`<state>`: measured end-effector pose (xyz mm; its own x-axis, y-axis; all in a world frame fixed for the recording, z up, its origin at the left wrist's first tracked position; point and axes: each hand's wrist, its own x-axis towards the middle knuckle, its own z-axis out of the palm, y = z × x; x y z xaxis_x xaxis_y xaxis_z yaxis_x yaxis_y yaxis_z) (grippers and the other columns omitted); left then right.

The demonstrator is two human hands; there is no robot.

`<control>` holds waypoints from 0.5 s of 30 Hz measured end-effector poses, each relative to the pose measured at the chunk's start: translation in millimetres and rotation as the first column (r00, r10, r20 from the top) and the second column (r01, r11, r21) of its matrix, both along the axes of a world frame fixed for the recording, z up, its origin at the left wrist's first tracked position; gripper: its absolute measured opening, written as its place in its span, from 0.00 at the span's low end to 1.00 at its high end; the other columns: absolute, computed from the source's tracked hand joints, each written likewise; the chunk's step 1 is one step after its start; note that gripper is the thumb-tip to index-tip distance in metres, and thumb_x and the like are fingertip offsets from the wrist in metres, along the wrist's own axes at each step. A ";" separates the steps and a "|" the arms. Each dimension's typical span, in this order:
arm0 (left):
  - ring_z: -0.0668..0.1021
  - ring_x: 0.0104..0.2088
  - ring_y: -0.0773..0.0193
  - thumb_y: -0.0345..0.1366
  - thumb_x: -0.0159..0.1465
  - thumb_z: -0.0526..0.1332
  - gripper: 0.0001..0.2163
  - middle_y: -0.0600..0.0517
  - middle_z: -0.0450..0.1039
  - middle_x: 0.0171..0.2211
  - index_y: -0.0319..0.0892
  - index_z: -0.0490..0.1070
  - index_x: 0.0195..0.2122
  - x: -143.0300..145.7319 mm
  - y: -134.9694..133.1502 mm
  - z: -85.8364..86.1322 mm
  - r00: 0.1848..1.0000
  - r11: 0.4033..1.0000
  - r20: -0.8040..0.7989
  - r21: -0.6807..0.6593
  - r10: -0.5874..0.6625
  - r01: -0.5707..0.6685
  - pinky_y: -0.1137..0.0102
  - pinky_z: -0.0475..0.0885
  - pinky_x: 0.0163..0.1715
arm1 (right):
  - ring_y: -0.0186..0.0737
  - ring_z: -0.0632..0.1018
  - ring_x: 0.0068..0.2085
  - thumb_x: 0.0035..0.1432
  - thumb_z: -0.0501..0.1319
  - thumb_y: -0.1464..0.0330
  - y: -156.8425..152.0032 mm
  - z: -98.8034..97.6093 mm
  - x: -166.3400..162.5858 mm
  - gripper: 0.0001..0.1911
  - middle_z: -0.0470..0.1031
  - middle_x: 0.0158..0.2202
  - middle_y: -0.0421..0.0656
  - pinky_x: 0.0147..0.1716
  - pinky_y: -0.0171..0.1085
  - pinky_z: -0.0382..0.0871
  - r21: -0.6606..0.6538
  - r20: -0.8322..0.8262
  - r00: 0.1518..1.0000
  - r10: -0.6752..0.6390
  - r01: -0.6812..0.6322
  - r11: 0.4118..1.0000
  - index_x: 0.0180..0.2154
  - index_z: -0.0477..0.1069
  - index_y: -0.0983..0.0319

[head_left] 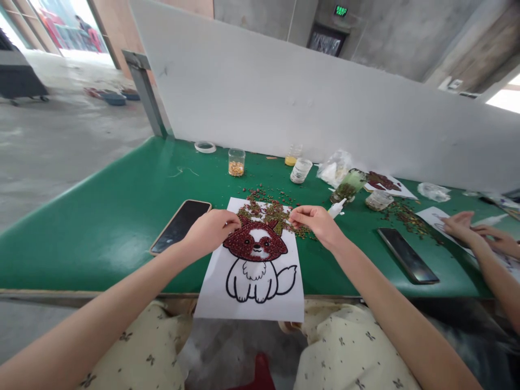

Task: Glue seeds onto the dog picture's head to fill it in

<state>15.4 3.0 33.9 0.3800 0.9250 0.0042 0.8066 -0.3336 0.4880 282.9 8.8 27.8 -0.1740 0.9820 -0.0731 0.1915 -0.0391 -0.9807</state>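
A white sheet of paper (211, 295) lies over the table's near edge. On it is an outlined animal drawing (255, 281), whose head is filled with dark red seeds (239, 244); its body and tail are bare line work. Loose green and reddish seeds (276, 211) are heaped at the sheet's top and spill onto the table. My left hand (213, 230) is pinched closed at the left ear of the drawing. At the right edge of the heap, my right hand (314, 221) also has its fingertips pressed together. Anything in either pinch is too small to make out.
A phone (181, 226) lies left of the paper, another phone (407, 254) to the right. Behind stand a cup of yellow kernels (236, 163), a tipped jar (348, 186) and a glue bottle (337, 208). Another person's hands (467, 230) work at the far right.
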 end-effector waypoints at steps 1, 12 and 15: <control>0.75 0.34 0.62 0.34 0.61 0.51 0.12 0.51 0.77 0.35 0.42 0.74 0.32 0.2 0.1 -0.5 1.000 1.000 0.008 0.000 -0.008 0.008 0.70 0.64 0.33 | 0.33 0.73 0.27 0.42 0.67 0.55 -1.8 -0.2 -1.3 0.18 0.75 0.27 0.42 0.31 0.35 0.68 -0.037 -0.050 0.999 0.005 -0.007 0.999 0.27 0.73 0.64; 0.74 0.31 0.60 0.42 0.55 0.60 0.07 0.52 0.75 0.30 0.45 0.73 0.26 -1.2 1.5 1.7 0.976 0.991 -0.176 0.019 0.131 -0.129 0.70 0.61 0.27 | 0.26 0.64 0.17 0.38 0.70 0.56 -4.7 -11.1 2.8 0.20 0.69 0.16 0.37 0.18 0.30 0.60 0.064 -0.001 0.987 -0.160 0.160 0.985 0.18 0.64 0.63; 0.74 0.31 0.58 0.46 0.57 0.58 0.11 0.50 0.75 0.31 0.44 0.72 0.27 -6.0 4.6 0.3 0.947 0.980 -0.253 0.051 0.199 -0.192 0.69 0.61 0.26 | 0.28 0.65 0.16 0.41 0.67 0.52 -1.6 -20.2 9.6 0.21 0.70 0.16 0.39 0.16 0.30 0.59 0.057 0.092 0.981 -0.168 0.163 0.985 0.20 0.66 0.63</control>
<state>9.4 7.5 34.1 0.1834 0.9820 -0.0452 0.9537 -0.1665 0.2504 292.6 7.1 7.6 -0.0030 0.9995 -0.0329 0.2803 -0.0307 -0.9594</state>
